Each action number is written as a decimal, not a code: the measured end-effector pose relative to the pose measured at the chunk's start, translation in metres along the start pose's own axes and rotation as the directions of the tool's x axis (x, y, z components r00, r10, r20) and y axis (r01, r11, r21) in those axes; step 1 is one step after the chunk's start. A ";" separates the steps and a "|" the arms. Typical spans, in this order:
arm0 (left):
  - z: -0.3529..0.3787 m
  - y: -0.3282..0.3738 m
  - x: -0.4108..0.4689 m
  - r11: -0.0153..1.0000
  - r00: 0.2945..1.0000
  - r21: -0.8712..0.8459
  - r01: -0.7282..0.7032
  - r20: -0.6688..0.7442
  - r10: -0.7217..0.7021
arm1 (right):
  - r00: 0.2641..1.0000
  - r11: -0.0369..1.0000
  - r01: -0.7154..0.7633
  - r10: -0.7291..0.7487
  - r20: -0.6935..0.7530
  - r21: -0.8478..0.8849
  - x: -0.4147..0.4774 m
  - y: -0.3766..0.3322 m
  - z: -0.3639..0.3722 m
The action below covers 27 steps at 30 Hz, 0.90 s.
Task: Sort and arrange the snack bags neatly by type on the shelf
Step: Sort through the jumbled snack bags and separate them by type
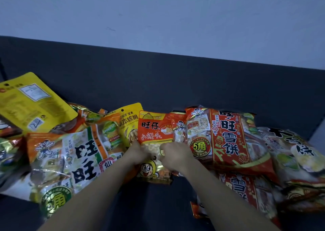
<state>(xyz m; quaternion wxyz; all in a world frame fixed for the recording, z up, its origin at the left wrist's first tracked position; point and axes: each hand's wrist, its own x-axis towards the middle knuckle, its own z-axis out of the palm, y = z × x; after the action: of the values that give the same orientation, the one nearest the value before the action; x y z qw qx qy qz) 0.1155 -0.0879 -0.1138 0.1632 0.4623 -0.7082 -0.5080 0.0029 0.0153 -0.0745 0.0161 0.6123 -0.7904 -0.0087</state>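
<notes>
Head view: with left hand (139, 153) and right hand (175, 157) gripping the small orange bag (154, 125), lift clear of the red bag (226, 139) alongside, then set among matching packs.

Pale bluish wall (158, 11), dark grey shelf (175, 79), dim light

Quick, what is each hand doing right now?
Left hand: grips the orange-red plastic snack bag at its left edge.
Right hand: pinches the same bag's front.
</notes>
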 end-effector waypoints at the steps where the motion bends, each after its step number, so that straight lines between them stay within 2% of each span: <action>1: 0.001 -0.002 0.003 0.997 1.000 -0.073 0.029 -0.011 -0.030 | 1.000 0.999 -0.016 0.017 -0.007 0.028 0.002 0.001 0.000; 5: 0.004 -0.002 0.002 0.985 0.995 -0.164 0.046 -0.082 -0.060 | 0.996 0.983 -0.087 0.090 -0.015 0.162 0.005 0.003 -0.001; 7: 0.004 -0.001 0.000 0.977 0.991 -0.213 0.006 -0.128 -0.034 | 0.991 0.970 -0.110 0.122 -0.047 0.215 0.005 0.003 -0.003; 10: -0.009 0.005 -0.005 0.911 0.980 -0.408 -0.064 -0.198 -0.020 | 0.968 0.895 -0.151 0.220 -0.122 0.419 0.012 0.004 -0.004; 11: -0.016 0.007 -0.007 0.869 0.979 -0.487 -0.082 -0.203 -0.022 | 0.956 0.829 -0.177 0.273 -0.108 0.530 0.014 0.003 -0.006; 13: -0.034 0.017 -0.013 0.802 0.979 -0.582 -0.133 -0.201 0.017 | 0.949 0.626 -0.201 0.314 -0.007 0.753 0.018 -0.002 -0.010; 16: -0.059 0.028 -0.023 0.783 0.979 -0.589 -0.200 -0.160 0.129 | 0.962 0.333 -0.177 0.256 0.092 0.926 0.022 -0.009 -0.013; 18: -0.076 0.030 -0.033 0.848 0.971 -0.472 -0.239 -0.142 0.195 | 0.973 0.244 -0.102 0.227 0.046 0.964 0.022 -0.016 -0.014; 19: -0.085 0.027 -0.036 0.905 0.958 -0.318 -0.281 -0.158 0.241 | 0.972 0.226 -0.063 0.233 0.009 0.972 0.024 -0.019 -0.013; 20: -0.095 0.024 -0.039 0.946 0.936 -0.058 -0.318 -0.179 0.303 | 0.969 0.211 -0.037 0.248 -0.017 0.977 0.026 -0.023 -0.011; 21: -0.104 0.019 -0.040 0.916 0.915 0.271 -0.295 -0.197 0.353 | 0.964 0.201 -0.016 0.264 -0.038 0.979 0.029 -0.026 -0.009; 22: -0.113 0.014 -0.043 0.798 0.894 0.568 -0.201 -0.226 0.386 | 0.958 0.191 -0.007 0.281 -0.048 0.982 0.029 -0.031 -0.008; 23: -0.120 0.009 -0.046 0.652 0.880 0.753 -0.084 -0.251 0.403 | 0.955 0.185 -0.007 0.293 -0.048 0.983 0.030 -0.035 -0.009; 24: -0.126 0.005 -0.050 0.549 0.881 0.836 0.009 -0.267 0.391 | 0.950 0.184 -0.004 0.308 -0.054 0.983 0.031 -0.037 -0.008; 25: -0.132 0.000 -0.051 0.503 0.889 0.861 0.069 -0.282 0.360 | 0.944 0.192 0.002 0.324 -0.066 0.981 0.032 -0.038 -0.006; 27: -0.142 -0.009 -0.051 0.507 0.906 0.850 0.142 -0.318 0.279 | 0.936 0.211 -0.013 0.347 -0.063 0.977 0.033 -0.041 -0.005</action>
<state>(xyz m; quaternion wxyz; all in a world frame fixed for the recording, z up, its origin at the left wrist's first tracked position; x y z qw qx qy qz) 0.2462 -0.1272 -0.0484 0.0801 0.5492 -0.8314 0.0282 0.0344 -0.0268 -0.0706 -0.2574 0.3876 -0.6807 0.5658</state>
